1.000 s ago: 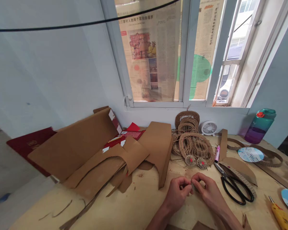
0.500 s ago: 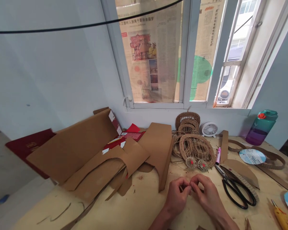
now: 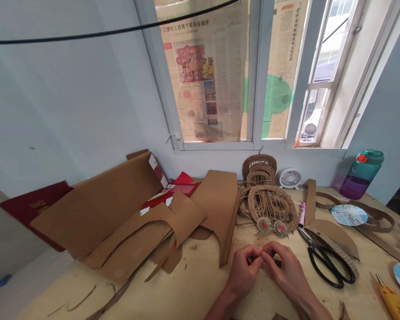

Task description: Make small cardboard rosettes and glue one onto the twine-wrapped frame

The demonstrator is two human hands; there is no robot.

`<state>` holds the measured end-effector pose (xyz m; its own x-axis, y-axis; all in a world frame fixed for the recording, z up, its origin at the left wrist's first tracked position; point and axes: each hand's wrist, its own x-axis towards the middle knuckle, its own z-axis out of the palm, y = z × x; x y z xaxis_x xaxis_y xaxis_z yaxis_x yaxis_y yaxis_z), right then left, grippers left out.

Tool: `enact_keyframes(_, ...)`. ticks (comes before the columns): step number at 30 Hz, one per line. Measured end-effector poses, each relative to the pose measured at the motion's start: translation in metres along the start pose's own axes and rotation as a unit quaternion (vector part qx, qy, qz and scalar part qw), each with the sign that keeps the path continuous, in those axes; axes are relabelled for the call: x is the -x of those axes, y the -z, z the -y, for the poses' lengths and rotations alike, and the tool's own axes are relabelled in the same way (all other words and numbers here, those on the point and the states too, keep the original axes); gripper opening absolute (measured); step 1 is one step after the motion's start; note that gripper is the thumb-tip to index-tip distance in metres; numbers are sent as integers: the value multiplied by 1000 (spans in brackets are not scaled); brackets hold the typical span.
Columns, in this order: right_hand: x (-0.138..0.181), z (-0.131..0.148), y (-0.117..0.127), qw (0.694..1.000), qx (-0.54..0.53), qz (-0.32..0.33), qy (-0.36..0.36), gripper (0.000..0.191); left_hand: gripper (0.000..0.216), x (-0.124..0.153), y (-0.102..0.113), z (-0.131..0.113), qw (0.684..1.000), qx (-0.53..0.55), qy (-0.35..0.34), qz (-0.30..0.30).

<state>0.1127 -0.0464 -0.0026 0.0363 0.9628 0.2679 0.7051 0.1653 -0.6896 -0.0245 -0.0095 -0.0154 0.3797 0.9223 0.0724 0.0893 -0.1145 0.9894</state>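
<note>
My left hand [image 3: 242, 272] and my right hand [image 3: 282, 266] meet fingertip to fingertip low over the wooden table [image 3: 200, 289]. Both are closed in a pinch on something too small to make out; a dark sliver shows beneath the right fingers. Just beyond them lie two round corrugated rosettes with red centres, the left rosette [image 3: 264, 225] and the right rosette [image 3: 281, 229], against a bundle of brown cord loops [image 3: 270, 204]. Black-handled scissors [image 3: 330, 262] lie to the right of my right hand, partly on a curved cardboard piece [image 3: 336, 238].
Cut cardboard pieces [image 3: 216, 191] and an opened cardboard box [image 3: 96, 200] cover the left and back. A small white fan [image 3: 289, 178], a pink marker [image 3: 302, 215] and a teal-purple bottle [image 3: 362, 174] stand or lie at the back right. A yellow glue gun [image 3: 391, 300] is at the right.
My hands stay pinched together, with only a slight shift of the fingers. The whole view has moved a little; the things on the table keep their places.
</note>
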Motion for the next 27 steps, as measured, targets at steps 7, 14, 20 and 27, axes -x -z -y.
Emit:
enact_keyframes(7,0,1,-3,1000,2,-13,-4,22,11,4,-2,-3,1000,-5,-6,-6)
enact_keyframes(14,0,2,2,998,-59,19,-34,24,12,0,5,-2,996,49,43,66)
enact_keyframes(20,1,5,19,981,-164,93,-43,28,15,-4,8,0,994,63,55,65)
enact_keyframes(27,1,1,17,992,-77,91,-41,22,12,-2,7,-3,999,42,32,7)
